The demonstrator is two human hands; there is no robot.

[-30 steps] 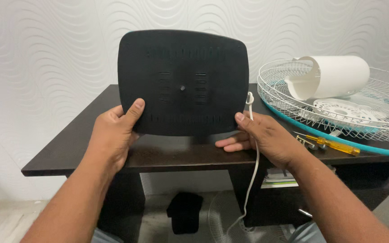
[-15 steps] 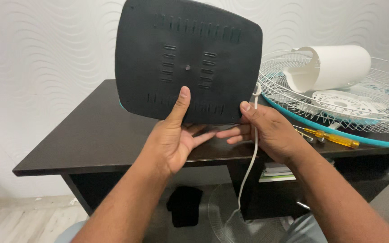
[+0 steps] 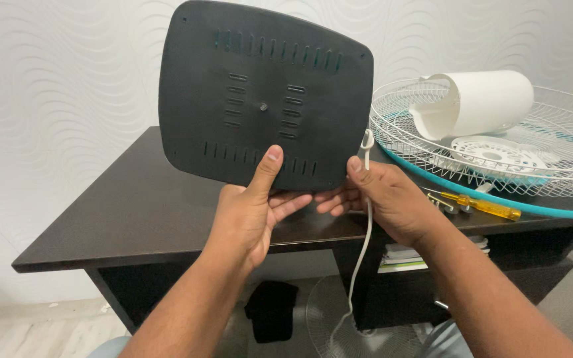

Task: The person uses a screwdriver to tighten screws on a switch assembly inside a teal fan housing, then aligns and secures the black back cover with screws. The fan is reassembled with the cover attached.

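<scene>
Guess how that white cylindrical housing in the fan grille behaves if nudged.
The white cylindrical housing lies on its side in the wire fan grille, so it would probably roll. It looks like hollow plastic with an open end, so likely light. The grille's dished shape may stop it.

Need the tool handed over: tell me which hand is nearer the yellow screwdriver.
Right. The right hand grips the black panel just left of the yellow screwdriver; the left hand is farther left.

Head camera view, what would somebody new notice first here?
First, the big black slotted panel, held upright at the centre above the dark desk by the left hand and right hand. A white cord hangs from its right edge. On the right, a white wire fan grille with a white cylindrical housing lying in it.
</scene>
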